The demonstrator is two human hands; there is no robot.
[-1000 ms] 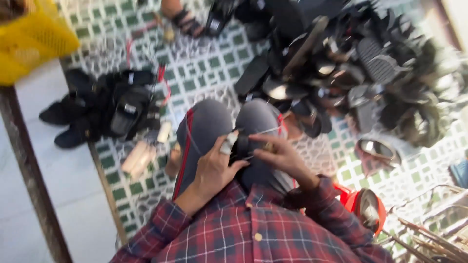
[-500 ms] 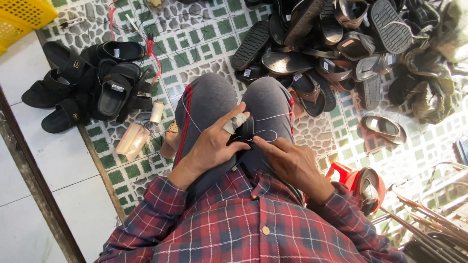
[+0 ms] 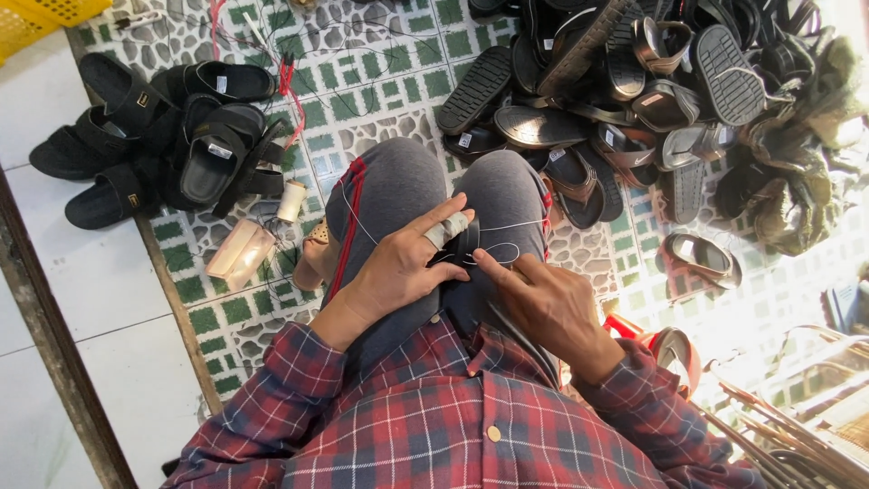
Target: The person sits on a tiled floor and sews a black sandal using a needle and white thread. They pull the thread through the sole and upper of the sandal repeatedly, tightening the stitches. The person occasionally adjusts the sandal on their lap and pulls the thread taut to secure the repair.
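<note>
In the head view, your left hand (image 3: 398,272) grips a black sandal strap (image 3: 463,246) on your knees at centre. Your right hand (image 3: 543,303), at 4 o'clock from it, pinches white thread (image 3: 507,225). A sandal pile (image 3: 634,81) lies at 1 o'clock.

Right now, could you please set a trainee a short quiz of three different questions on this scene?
1. True or false: the left hand has a wrapped finger.
2. Which colour are the sandals in the small pile on the person's left: A black, B white, C red?
3. Fill in: both hands work a dark piece with pale ____ on the knees.

Key: 1 true; 2 A; 3 thread, which the right hand helps handle.
</note>
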